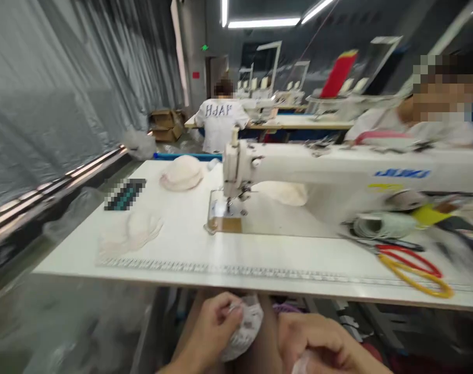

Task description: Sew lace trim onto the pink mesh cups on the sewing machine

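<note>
Below the table's front edge, in my lap, my left hand (209, 324) is closed on a small white lace fabric piece (244, 327). My right hand (322, 345) is closed too, gripping a bit of white fabric at the bottom edge of the view. Ahead on the white table (260, 254) stands a white sewing machine (338, 174) with its needle (231, 202) over a metal plate. A stack of pale padded cups (182, 174) lies at the far left of the table, and thin white fabric pieces (137, 231) lie nearer at the left.
Red and yellow handled scissors (411, 265) and a roll of white tape (377, 226) lie at the right. A ruler strip runs along the table's front edge. A person in a white shirt (221, 124) sits ahead with their back turned; another person (423, 119) sits at the right. Grey plastic sheeting hangs left.
</note>
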Demonstrator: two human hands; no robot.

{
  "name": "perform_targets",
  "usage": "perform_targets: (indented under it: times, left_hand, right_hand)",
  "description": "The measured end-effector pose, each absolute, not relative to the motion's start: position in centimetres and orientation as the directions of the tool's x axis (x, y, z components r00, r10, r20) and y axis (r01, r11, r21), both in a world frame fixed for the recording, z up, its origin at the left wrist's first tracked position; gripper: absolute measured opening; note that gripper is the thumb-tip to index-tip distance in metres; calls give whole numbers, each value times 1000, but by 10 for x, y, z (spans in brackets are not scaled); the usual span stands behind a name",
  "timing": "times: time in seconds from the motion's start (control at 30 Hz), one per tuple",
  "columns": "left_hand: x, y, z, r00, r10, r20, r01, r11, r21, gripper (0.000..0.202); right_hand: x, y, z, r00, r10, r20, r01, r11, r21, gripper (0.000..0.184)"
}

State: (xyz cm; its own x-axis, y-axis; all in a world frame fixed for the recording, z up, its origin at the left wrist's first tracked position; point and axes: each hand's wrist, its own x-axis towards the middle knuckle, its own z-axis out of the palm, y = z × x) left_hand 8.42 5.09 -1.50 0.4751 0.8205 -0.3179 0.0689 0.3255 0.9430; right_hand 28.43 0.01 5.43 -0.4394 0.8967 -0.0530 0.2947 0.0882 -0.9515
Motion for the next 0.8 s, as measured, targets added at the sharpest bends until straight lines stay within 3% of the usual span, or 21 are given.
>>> perform_targets:
  times: [0.1,0.2,0.47,0.57,0.63,0.7,0.8]
  left_hand:
    - [89,42,-8,509,777,-371,-9,436,900,49]
    - [88,31,0,495,751,-437,-51,527,849,46]
    - [71,21,-1,586,628,-512,-155,707,690,29]
    - [71,18,-4,585,655,-478,-170,675,718,34]
    - [73,16,-7,569,702,-429,-149,601,785,39]
    - [73,13,-11,534,742,-404,-133,546,827,41]
    - [69,12,-17,522,728,-444,-108,573,812,43]
  right_hand:
    - [269,8,35,-355,925,-134,372,8,-928,33]
    - [255,8,8,-322,938,-126,427,25,-904,32]
    - [245,-2,-13,-378,924,-62,609,197,-769,22]
    - [240,-2,-14,-396,918,10,643,286,-710,23]
    - [236,-1,-15,-388,916,102,706,366,-606,24]
    - [234,0,-19,-367,899,239,794,437,-423,27]
    - [236,3,-27,-330,858,395,860,446,-249,33]
